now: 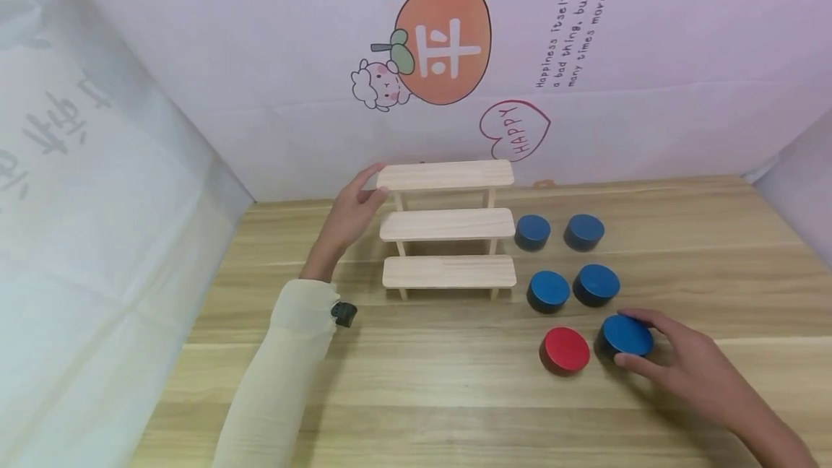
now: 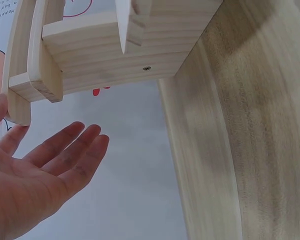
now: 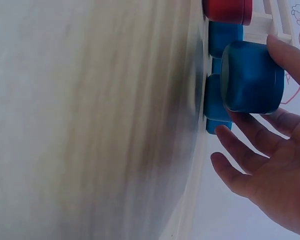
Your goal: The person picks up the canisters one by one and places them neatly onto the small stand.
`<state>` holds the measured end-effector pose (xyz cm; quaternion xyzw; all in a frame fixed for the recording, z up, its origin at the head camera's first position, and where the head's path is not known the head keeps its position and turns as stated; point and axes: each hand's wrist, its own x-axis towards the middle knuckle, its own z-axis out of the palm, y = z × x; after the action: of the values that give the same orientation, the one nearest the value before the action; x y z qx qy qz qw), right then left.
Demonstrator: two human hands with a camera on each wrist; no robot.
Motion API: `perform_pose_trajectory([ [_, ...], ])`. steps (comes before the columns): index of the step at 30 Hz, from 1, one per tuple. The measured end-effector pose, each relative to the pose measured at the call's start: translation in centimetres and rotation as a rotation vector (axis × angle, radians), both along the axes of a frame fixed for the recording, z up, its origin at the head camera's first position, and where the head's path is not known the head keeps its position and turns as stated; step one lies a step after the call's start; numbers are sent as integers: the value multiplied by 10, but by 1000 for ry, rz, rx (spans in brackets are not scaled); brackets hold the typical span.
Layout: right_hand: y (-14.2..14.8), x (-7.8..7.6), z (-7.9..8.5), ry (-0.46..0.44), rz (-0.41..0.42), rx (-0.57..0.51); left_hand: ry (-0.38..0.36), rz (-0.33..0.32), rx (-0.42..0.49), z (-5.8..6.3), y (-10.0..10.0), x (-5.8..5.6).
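Note:
A three-tier wooden stand (image 1: 448, 224) stands at the back of the table. My left hand (image 1: 347, 215) pinches the left end of its top tier between thumb and index finger. In the left wrist view, the other fingers (image 2: 72, 155) of that hand stretch out, away from the wood. At the right, my right hand (image 1: 698, 370) grips a round blue tin (image 1: 627, 336) with its thumb and fingers on opposite sides. The right wrist view shows this tin (image 3: 252, 77) seemingly raised a little off the table. Just left of it sits a red tin (image 1: 565, 350).
Several more blue tins stand right of the stand: two at the back (image 1: 533, 232) and two in the middle (image 1: 548, 291). A printed white cloth (image 1: 292, 92) hangs behind the wood-grain table (image 1: 442, 381), with another white cloth (image 1: 97, 237) along the left.

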<state>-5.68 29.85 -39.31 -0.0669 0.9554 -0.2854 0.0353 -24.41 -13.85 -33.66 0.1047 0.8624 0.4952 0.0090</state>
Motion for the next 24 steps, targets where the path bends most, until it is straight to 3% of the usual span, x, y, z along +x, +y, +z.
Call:
perform_pose_trajectory([
  [3, 1, -1, 3, 26, -12, -7, -9, 7, 17, 4, 3, 2],
  [8, -1, -8, 12, 56, -17, -24, -1, 31, 43, -2, 3, -1],
  [17, -15, -13, 23, 67, -26, -60, -7, 28, 14, -4, 0, 4],
  [24, -18, -16, 30, 85, -28, -39, 29, 22, -23, -2, 3, 1],
])
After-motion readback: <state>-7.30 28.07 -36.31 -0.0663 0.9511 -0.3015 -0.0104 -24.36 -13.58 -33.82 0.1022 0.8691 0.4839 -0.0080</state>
